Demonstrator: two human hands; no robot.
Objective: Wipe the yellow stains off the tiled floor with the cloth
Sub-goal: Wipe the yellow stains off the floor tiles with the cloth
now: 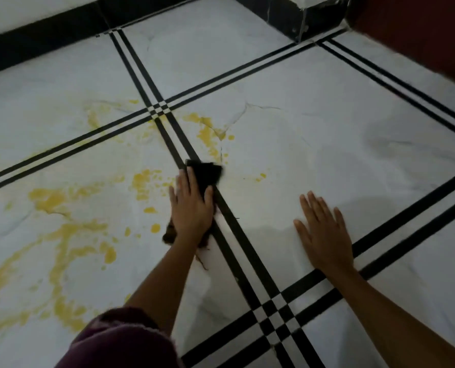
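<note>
Yellow stains (61,235) are seen spread widely over the white marble-look tiled floor (327,128) left of and beyond the left hand (191,205); tiles around the right hand (324,232) appear nearly clean. Most wiping is judged outstanding. A dark crumpled cloth (206,172) is pressed under the flattened left hand. The right hand is laid flat, fingers spread, holding nothing.

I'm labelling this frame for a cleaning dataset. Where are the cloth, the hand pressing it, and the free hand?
dark cloth (206,173): head view, on the flat part ahead of the fingers.
left hand (191,205): head view, back of the hand.
right hand (324,235): head view, back of the hand, flat on the tile.
</note>
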